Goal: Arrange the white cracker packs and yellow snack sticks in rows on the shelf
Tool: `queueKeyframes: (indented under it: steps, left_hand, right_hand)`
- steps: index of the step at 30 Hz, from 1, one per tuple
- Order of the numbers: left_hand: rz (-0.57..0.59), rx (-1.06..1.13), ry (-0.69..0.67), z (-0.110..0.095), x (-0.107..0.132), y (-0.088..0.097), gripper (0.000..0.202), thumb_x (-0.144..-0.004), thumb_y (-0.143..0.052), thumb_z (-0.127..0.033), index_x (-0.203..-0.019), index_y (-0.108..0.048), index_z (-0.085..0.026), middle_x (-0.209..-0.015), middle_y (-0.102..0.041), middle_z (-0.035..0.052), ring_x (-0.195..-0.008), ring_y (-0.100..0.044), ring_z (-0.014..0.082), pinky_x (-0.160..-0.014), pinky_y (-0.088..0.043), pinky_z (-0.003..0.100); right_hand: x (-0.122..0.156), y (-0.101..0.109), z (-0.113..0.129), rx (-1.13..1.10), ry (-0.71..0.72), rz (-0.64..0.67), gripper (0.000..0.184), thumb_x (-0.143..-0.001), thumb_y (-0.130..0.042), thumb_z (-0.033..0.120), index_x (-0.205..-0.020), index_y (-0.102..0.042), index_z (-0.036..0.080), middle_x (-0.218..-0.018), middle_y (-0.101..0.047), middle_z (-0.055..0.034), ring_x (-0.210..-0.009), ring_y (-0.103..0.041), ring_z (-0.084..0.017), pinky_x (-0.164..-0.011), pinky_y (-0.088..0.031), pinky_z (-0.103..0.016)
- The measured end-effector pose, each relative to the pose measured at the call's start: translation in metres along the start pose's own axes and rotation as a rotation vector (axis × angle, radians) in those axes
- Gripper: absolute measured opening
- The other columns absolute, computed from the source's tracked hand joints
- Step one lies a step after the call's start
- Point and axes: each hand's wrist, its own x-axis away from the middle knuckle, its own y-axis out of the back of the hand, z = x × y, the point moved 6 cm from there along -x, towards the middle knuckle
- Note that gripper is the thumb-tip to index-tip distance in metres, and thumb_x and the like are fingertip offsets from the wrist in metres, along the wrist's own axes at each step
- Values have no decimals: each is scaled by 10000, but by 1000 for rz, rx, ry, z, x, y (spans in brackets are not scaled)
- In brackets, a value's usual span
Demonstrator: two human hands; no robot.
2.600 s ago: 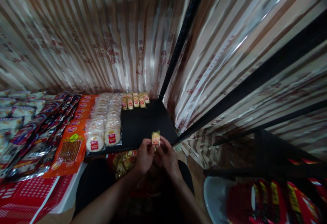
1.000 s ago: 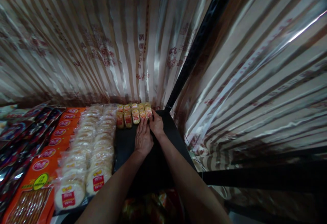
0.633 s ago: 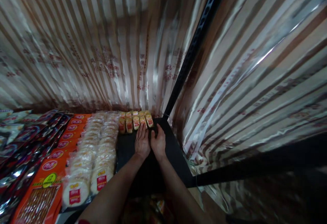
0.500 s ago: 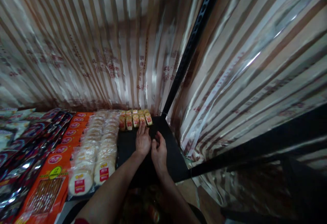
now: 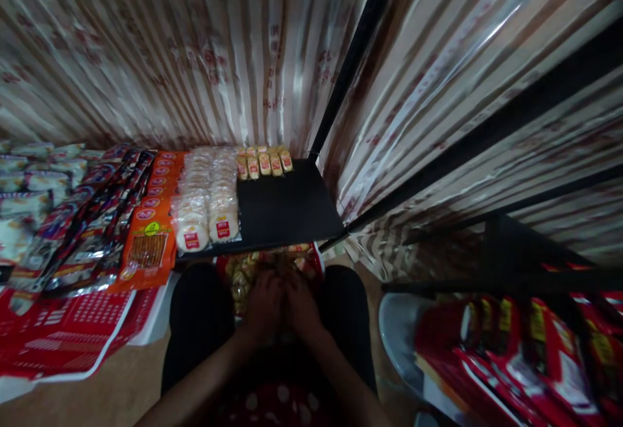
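Observation:
Both hands are down in a red basket (image 5: 320, 262) between my knees. The basket holds many small yellow-wrapped snack packs (image 5: 239, 284). My left hand (image 5: 263, 300) and my right hand (image 5: 300, 302) are close together over the packs, backs of the hands upward. Their fingertips sink into shadow among the wrappers, so I cannot see what they grip. Above the basket, two short rows of matching yellow snack packs (image 5: 270, 165) stand at the back of the black shelf (image 5: 287, 209).
Left of the dark shelf surface lie round white packaged crackers (image 5: 224, 219), orange snack bags (image 5: 148, 245) and dark shiny bags (image 5: 97, 239). A red basket (image 5: 82, 329) sits below them. Red packages (image 5: 540, 349) fill the lower right. A black post (image 5: 348, 76) rises at the shelf corner.
Both hands have left the yellow packs on the shelf and come down into the basket at my knees. The view has tilted downward.

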Motion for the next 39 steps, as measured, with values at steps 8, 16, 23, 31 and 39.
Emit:
queueKeyframes:
  steps: [8,16,23,31,39]
  left_hand:
    - [369,-95,193,58,33,-41,376,-820,-380,-121,-1152,-554,-104,-1190,-590,152,-1119,-529,231,-995,-359,365]
    - [309,149,456,70,12,-43,303,-787,-425,-94,-1061,-553,-106,-1118,-629,133,-1041,-579,182,-923,-388,255]
    - [101,338,547,83,4,-46,237,-781,-475,-178,-1008,-534,-145,-1039,-654,111,-986,-603,190,-891,-416,284]
    - [-87,769,632,82,-9,-44,318,-681,-575,-371,-898,-591,-139,-983,-665,132,-948,-614,237,-879,-445,337]
    - [-238,933,676,61,-2,-12,317,-499,-689,-404,-684,-597,-163,-744,-657,73,-763,-618,227,-772,-477,349]
  right_hand:
    - [6,-42,1,144,8,287,480,-803,-417,107,-1279,-456,154,-1294,-451,-169,-1086,-548,-227,-915,-415,-319]
    - [-11,-52,-6,-40,-56,220,483,-803,-394,85,-1256,-502,214,-1245,-499,-121,-1043,-577,-172,-878,-431,-247]
    - [-22,-48,-15,-117,-110,110,368,-805,-419,111,-1089,-635,201,-1135,-566,-126,-951,-609,-194,-832,-465,-270]
    - [-15,-26,-1,-247,-3,-111,379,-777,-424,89,-1066,-640,203,-1080,-595,-109,-952,-608,-185,-847,-480,-279]
    - [-2,5,14,-448,78,-283,311,-771,-411,128,-942,-664,192,-1011,-628,-94,-972,-593,-187,-909,-465,-325]
